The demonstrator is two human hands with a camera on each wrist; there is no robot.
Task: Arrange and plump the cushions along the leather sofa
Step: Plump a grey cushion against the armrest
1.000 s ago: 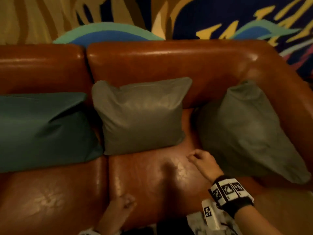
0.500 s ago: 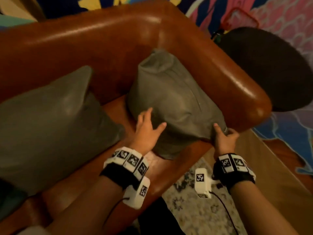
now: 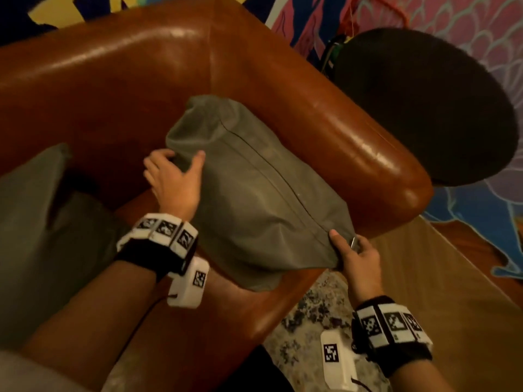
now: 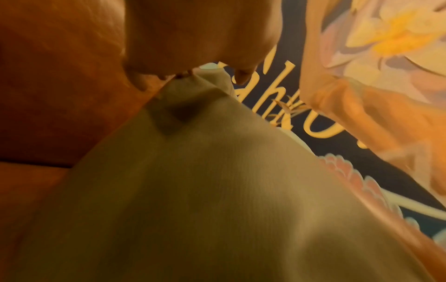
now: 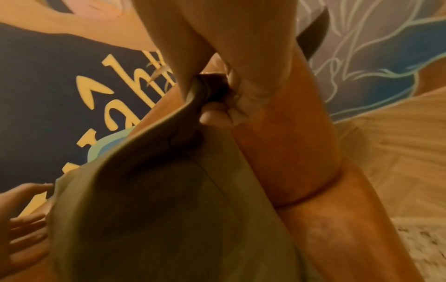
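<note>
At frame centre, our left hand (image 3: 172, 181) grips the grey cushion (image 3: 254, 199); our right hand (image 3: 355, 254) pinches its corner, seemingly beside the zip.

You face the right end of a brown leather sofa (image 3: 311, 114), and warm, dim light glints along its back and arm. Behind the sofa, a mural (image 3: 467, 29) covers the wall in navy, yellow, pink and pale blue, with large yellow lettering in the wrist views. Just beyond the sofa's arm you see a dark round top (image 3: 424, 108). Below the sofa's front edge lies a speckled rug (image 3: 311, 321), with pale wood floor (image 3: 452, 292) beside it.
</note>
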